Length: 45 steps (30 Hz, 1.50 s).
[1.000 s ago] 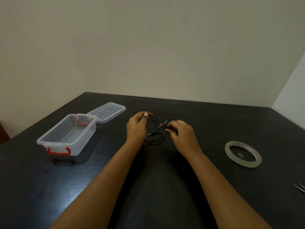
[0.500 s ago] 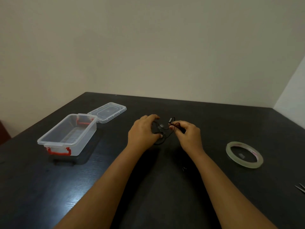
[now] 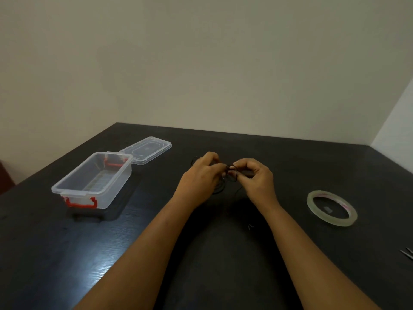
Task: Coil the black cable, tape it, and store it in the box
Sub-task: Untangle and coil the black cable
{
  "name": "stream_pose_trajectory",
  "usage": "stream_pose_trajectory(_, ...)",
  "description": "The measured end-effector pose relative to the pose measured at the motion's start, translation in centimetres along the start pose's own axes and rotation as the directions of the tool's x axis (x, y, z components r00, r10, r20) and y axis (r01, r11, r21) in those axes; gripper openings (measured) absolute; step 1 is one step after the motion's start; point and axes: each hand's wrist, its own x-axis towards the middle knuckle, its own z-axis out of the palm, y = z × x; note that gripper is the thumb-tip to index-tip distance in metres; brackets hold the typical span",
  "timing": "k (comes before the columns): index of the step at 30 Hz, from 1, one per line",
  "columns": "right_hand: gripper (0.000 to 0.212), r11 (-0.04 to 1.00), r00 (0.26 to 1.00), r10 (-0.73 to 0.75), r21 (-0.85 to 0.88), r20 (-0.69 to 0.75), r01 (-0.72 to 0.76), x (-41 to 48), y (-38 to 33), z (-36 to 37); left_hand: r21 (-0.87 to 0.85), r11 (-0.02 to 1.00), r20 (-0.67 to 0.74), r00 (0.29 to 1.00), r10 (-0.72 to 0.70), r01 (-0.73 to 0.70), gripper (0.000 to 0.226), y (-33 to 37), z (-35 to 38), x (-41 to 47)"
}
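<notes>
A thin black cable [image 3: 231,172] is bunched into small loops between my two hands at the middle of the dark table [image 3: 201,253]. My left hand [image 3: 201,177] pinches the loops from the left, and part of the cable hangs below it. My right hand [image 3: 257,177] grips the cable from the right, fingertips almost touching the left ones. A clear plastic box [image 3: 93,182] with red latches stands open at the left. A roll of clear tape [image 3: 331,208] lies flat at the right.
The box's clear lid [image 3: 146,149] lies hinged back behind it. Metal tips of a tool [image 3: 407,253], perhaps scissors, poke in at the right edge. A pale wall rises behind the table's far edge.
My hands have drawn closer together and the cable loops have tightened into a smaller bundle between the fingertips. The box and tape roll have not moved.
</notes>
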Motion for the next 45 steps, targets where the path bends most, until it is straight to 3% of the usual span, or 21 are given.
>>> stream_pose_trajectory(6,0.017,0.997,0.999,0.046,0.057,0.021,-0.047,0.3,0.5,0.2,-0.263,0.964,-0.082,0.996,0.026,-0.047,0.011,0.1,-0.4,0.0)
stream_pose_trajectory(14,0.022,0.986,0.98,0.104,0.11,0.167,-0.124,-0.1,-0.7,0.7,-0.177,0.983,-0.218,0.976,0.006,-0.045,0.026,0.1,0.2,-0.1)
stream_pose_trajectory(19,0.037,0.986,0.963,0.167,-0.052,0.211,-0.159,-0.1,-0.1,1.2,-0.27,0.963,-0.227,0.972,-0.065,0.001,0.019,-0.1,0.1,-0.3)
stream_pose_trajectory(22,0.053,0.981,0.964,0.191,-0.072,0.183,-0.18,0.0,0.2,1.0,-0.252,0.968,-0.21,0.976,-0.056,0.002,0.014,0.2,0.2,-0.2)
stream_pose_trajectory(27,0.057,0.992,0.987,0.111,-0.076,0.12,-0.102,0.1,0.2,0.5,-0.535,0.836,-0.002,0.989,-0.147,0.123,0.019,0.7,-0.1,-0.1)
stream_pose_trajectory(31,0.058,0.988,0.99,-0.072,-0.128,0.124,0.088,0.1,-0.2,0.6,-0.237,0.96,-0.044,0.986,-0.163,0.149,0.039,1.3,0.1,-0.1)
stream_pose_trajectory(36,0.066,0.922,0.957,-0.222,-0.28,0.186,0.269,-0.1,-0.3,0.8,-0.083,0.98,-0.188,0.963,-0.196,0.183,0.032,1.9,0.2,-0.4)
stream_pose_trajectory(39,0.063,0.937,0.957,-0.189,-0.251,0.22,0.243,-0.3,-0.4,1.0,-0.072,0.972,-0.267,0.935,-0.233,0.222,0.04,2.1,0.4,-0.5)
stream_pose_trajectory(42,0.046,0.961,0.973,-0.127,-0.218,0.192,0.168,-0.3,-0.3,1.1,-0.244,0.951,-0.322,0.909,-0.263,0.189,0.041,1.9,0.5,-0.3)
stream_pose_trajectory(45,0.022,0.939,0.985,-0.151,-0.299,0.082,0.169,0.0,0.2,0.8,-0.628,0.744,-0.265,0.837,-0.479,0.227,0.031,1.4,0.2,0.2)
